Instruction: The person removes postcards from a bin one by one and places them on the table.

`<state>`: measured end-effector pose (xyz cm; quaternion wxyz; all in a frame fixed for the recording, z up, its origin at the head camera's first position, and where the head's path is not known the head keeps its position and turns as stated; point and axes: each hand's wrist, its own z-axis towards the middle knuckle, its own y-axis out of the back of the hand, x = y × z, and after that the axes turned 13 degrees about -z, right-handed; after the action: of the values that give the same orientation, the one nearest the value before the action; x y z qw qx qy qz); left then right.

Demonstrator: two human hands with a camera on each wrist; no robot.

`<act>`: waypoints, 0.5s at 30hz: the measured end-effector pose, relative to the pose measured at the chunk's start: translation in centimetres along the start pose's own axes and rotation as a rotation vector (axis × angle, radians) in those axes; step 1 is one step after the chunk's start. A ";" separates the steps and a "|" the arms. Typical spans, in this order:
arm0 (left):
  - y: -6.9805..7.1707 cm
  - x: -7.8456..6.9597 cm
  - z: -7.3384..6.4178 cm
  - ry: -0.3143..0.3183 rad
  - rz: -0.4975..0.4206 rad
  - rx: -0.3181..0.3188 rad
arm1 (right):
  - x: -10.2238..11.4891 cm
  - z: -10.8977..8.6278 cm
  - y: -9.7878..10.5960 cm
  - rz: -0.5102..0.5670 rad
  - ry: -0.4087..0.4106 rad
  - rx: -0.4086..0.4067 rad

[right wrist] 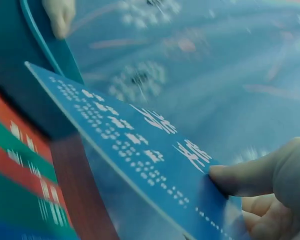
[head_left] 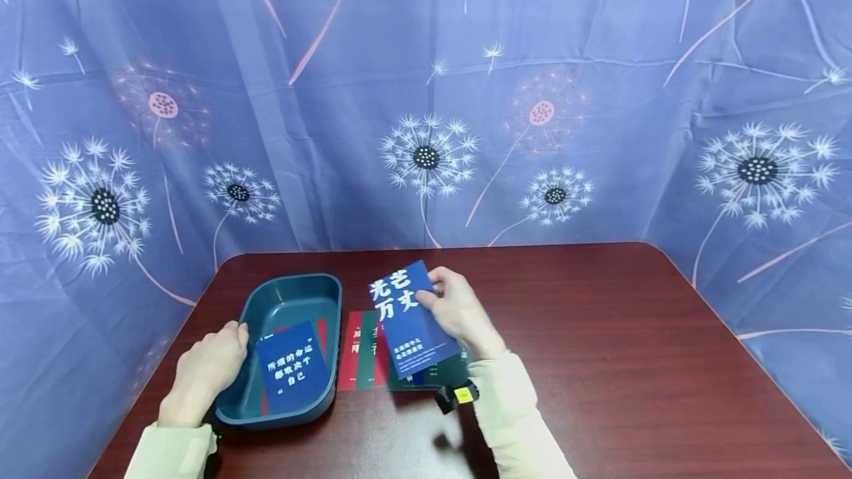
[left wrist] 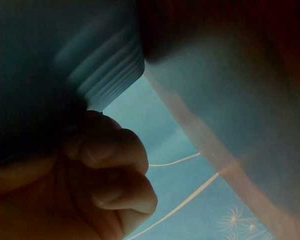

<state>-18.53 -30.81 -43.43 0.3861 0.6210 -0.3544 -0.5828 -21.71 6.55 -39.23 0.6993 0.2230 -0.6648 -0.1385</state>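
Note:
In the head view my right hand [head_left: 461, 310] pinches a blue card [head_left: 416, 338] with white lettering by its right edge, thumb on the printed face. It is tilted above several cards on the table. The right wrist view shows the same blue card [right wrist: 125, 135] with the thumb [right wrist: 245, 175] pressed near one edge. My left hand [head_left: 208, 367] grips the left rim of a dark teal plastic tray [head_left: 293, 288]. Inside that tray lies another blue card [head_left: 293, 384] with white writing, over a red one [head_left: 322, 331]. Curled left fingers [left wrist: 120, 155] appear under the tray's side in the left wrist view.
Right of the tray, red and green cards [head_left: 347, 374] lie side by side on the dark reddish-brown table [head_left: 599, 361], partly hidden by the held card. A blue curtain [head_left: 346, 191] with dandelion prints hangs along the table's back and sides.

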 end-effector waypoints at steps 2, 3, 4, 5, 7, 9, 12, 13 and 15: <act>0.1 0.1 -0.1 -0.001 -0.002 -0.004 | -1.1 0.0 1.1 0.034 -0.042 -0.036; 0.1 0.1 -0.1 -0.001 -0.002 -0.005 | -1.7 0.0 1.6 0.045 -0.064 -0.055; 0.1 0.1 -0.1 -0.002 -0.003 -0.007 | -2.2 0.0 2.0 0.039 -0.083 -0.076; 0.1 0.1 -0.1 -0.002 -0.003 -0.009 | -2.7 0.0 2.5 0.028 -0.100 -0.094; 0.1 0.2 -0.1 0.000 -0.006 -0.005 | -3.7 -0.1 3.3 0.000 -0.142 -0.122; 0.0 0.2 0.0 0.001 -0.009 0.001 | -4.7 -0.3 3.9 -0.038 -0.188 -0.135; -0.1 0.2 0.0 -0.003 -0.012 0.000 | -6.1 -0.6 4.5 -0.091 -0.244 -0.137; -0.1 0.2 0.0 -0.004 -0.012 -0.003 | -6.4 -0.7 4.6 -0.106 -0.260 -0.135; -0.1 0.2 0.0 -0.005 -0.014 -0.007 | -7.0 -0.8 4.8 -0.125 -0.275 -0.129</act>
<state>-18.53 -30.95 -43.57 0.3833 0.6206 -0.3492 -0.5882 -22.00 14.24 -42.98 0.6047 0.1975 -0.7289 -0.2532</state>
